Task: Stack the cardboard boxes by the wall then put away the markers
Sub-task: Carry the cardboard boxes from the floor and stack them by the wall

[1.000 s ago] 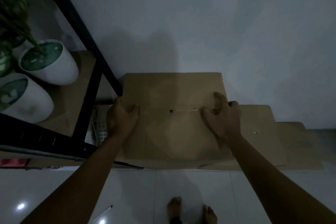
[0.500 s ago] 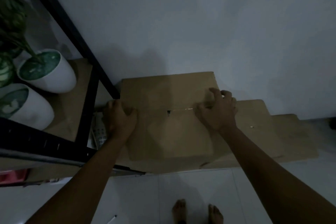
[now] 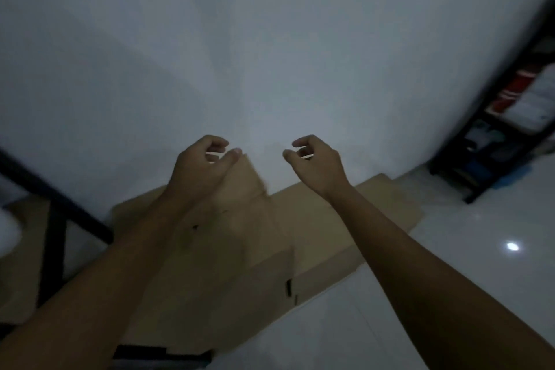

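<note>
A stack of brown cardboard boxes stands against the white wall. The top box [image 3: 240, 228] sits on a wider, lower box [image 3: 375, 213] that sticks out to the right. My left hand [image 3: 201, 165] hovers above the top box's far corner, fingers curled and apart, holding nothing. My right hand [image 3: 315, 165] is raised in front of the wall above the lower box, also curled and empty. No markers are in view.
A black metal shelf frame [image 3: 54, 213] stands at the left beside the boxes. Another dark shelf [image 3: 510, 129] with folded items stands at the far right. Glossy white floor tiles [image 3: 450, 264] lie to the right and in front.
Both hands have let go of the top box and lifted off it. The view has swung up and to the right, so the plant pots have left the frame.
</note>
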